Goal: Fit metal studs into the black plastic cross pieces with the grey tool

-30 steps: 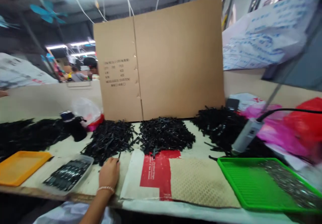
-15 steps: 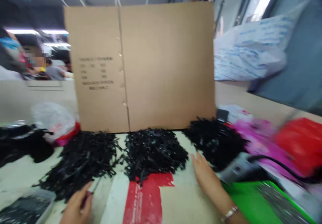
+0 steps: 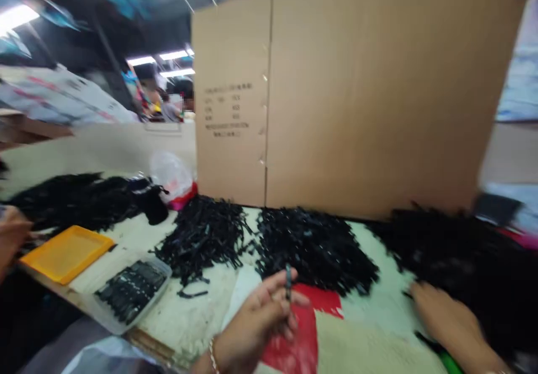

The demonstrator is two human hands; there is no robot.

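My left hand, at the front middle, pinches a small dark strip-like piece upright between its fingers. Just behind it is the middle heap of small black pieces. My right hand lies at the near left edge of the right black heap. Its fingers point down and are blurred, so what they grasp, if anything, is unclear. A third heap of black strips lies left of the middle one. Under my left hand a red printed sheet is partly covered.
A tall cardboard sheet stands behind the heaps. To the left are a clear tub of dark pieces, a yellow tray and another person's hand. A green edge shows below my right hand.
The view has swung left. My left hand has moved from beside the left heap to in front of the middle one, holding a dark piece. My right hand has moved to the right heap.
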